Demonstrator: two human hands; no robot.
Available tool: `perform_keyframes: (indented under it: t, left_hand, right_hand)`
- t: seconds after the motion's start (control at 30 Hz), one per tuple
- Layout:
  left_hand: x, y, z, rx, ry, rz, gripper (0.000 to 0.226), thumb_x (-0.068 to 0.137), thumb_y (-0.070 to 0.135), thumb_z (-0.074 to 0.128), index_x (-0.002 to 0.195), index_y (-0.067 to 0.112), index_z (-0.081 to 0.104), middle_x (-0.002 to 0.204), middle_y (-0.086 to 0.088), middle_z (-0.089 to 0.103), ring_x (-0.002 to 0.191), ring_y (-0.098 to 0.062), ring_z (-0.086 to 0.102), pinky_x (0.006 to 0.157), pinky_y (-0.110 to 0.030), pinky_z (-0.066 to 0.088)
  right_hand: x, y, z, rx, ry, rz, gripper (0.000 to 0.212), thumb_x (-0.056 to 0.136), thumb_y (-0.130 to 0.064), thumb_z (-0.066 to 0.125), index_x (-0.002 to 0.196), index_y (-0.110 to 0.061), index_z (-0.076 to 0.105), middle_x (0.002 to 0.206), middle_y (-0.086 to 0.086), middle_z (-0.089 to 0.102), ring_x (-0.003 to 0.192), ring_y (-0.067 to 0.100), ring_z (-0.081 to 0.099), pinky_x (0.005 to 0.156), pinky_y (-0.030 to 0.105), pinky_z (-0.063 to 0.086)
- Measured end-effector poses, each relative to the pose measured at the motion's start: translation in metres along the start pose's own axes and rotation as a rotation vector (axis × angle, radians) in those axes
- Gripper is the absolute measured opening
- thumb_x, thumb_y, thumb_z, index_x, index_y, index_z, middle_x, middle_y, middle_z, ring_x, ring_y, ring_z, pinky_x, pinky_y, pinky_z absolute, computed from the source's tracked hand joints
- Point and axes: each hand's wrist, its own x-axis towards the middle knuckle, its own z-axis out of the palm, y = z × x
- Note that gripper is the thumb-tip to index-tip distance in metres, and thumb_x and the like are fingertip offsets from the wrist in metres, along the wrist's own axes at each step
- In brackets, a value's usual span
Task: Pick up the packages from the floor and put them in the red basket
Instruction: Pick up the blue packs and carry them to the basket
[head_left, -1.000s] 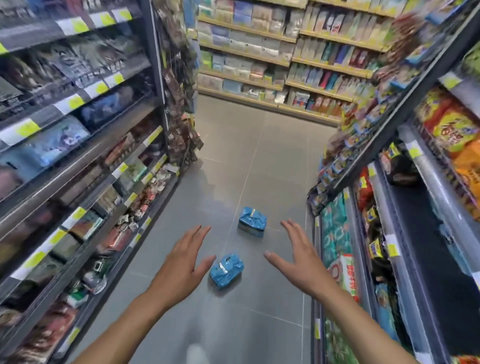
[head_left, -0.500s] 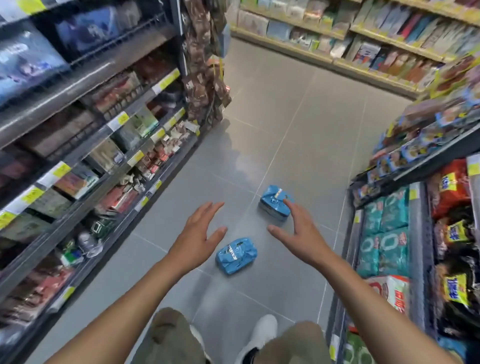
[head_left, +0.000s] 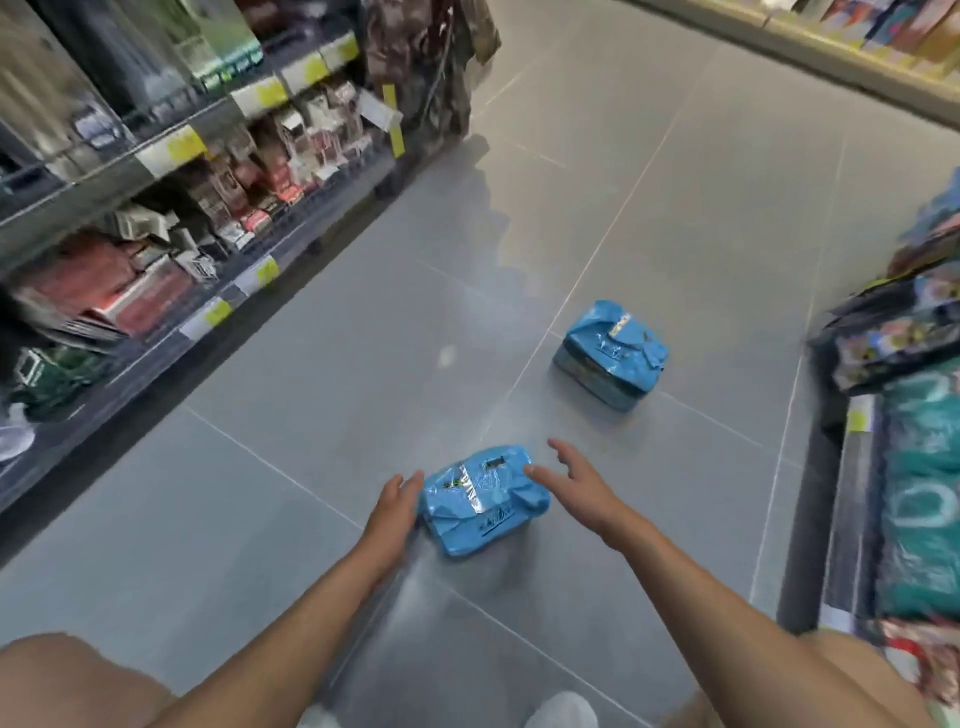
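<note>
Reaches low with both arms; lays the left hand (head_left: 390, 512) flat against the left edge of the near blue package (head_left: 480, 501), fingers straight and close together, curled round nothing; brings the right hand (head_left: 579, 480) to the package's far right corner, fingers spread and relaxed, thumb tip at the wrapper's edge; cannot tell whether that thumb presses or merely meets it; grips nothing with either hand.

Half a second ago held both hands apart in the air, the left short of this package and the right up beside the far one; now brackets the near package on both sides; looks from lower and closer to the floor (head_left: 311, 415).

Leaves the near package lying flat on the grey tiles, just ahead of a white shoe (head_left: 563, 712); leaves the far blue package (head_left: 613, 353) lying on the tiles too, well apart from both hands, beyond and to the right, across a tile joint.

Shows a silver strip and dark print on the near wrapper, a small yellowish mark on the far one; too blurred to read on either.

Passes a shelf unit (head_left: 104, 218) on the left, stacked with reddish and pale boxes, with yellow-and-white price tags (head_left: 182, 148) along the rails, lettering illegible; passes teal packs (head_left: 919, 509) on the lower right shelf with large pale letters, smeared beyond reading; above them dark patterned bags (head_left: 893, 332), also unreadable.
</note>
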Motion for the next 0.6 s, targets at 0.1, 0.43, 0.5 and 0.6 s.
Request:
perform_keyframes:
  t: [0.1,0.43,0.5,0.6]
  left_hand:
    - [0.036,-0.026,0.023,-0.227,-0.039,-0.113,0.040,0.107,0.050,0.031,0.136,0.028,0.048,0.128,0.008,0.042,0.111,-0.020,0.055,0.110,-0.058,0.031]
    - [0.126,-0.080,0.059,-0.621,-0.099,-0.284,0.079,0.096,0.075,0.027,0.123,0.013,0.068,0.109,-0.019,0.075,0.101,-0.039,0.072,0.090,-0.057,0.056]
    - [0.128,-0.079,0.058,-0.653,-0.096,-0.268,0.079,0.096,0.075,0.029,0.126,0.013,0.067,0.115,-0.019,0.074,0.107,-0.040,0.070,0.099,-0.064,0.049]
    - [0.125,-0.077,0.049,-0.648,-0.087,-0.264,0.078,0.096,0.075,0.031,0.125,0.013,0.068,0.114,-0.018,0.074,0.105,-0.039,0.071,0.099,-0.064,0.049]
  right_hand:
    - [0.054,0.036,0.025,0.141,0.013,0.142,0.079,0.095,-0.050,0.066,0.160,-0.027,0.028,0.165,0.005,0.028,0.143,0.027,0.040,0.100,0.045,0.039]
    - [0.134,0.092,0.064,0.431,0.000,0.303,0.082,0.070,-0.064,0.083,0.137,-0.028,0.054,0.132,-0.001,0.067,0.107,0.030,0.071,0.080,0.062,0.060]
    - [0.130,0.088,0.072,0.433,0.006,0.267,0.051,0.080,-0.049,0.082,0.122,-0.027,0.064,0.111,0.002,0.077,0.098,0.031,0.076,0.082,0.062,0.060]
    - [0.120,0.082,0.085,0.435,-0.004,0.229,0.036,0.085,-0.034,0.081,0.118,-0.025,0.068,0.103,0.003,0.079,0.094,0.029,0.077,0.083,0.057,0.061]
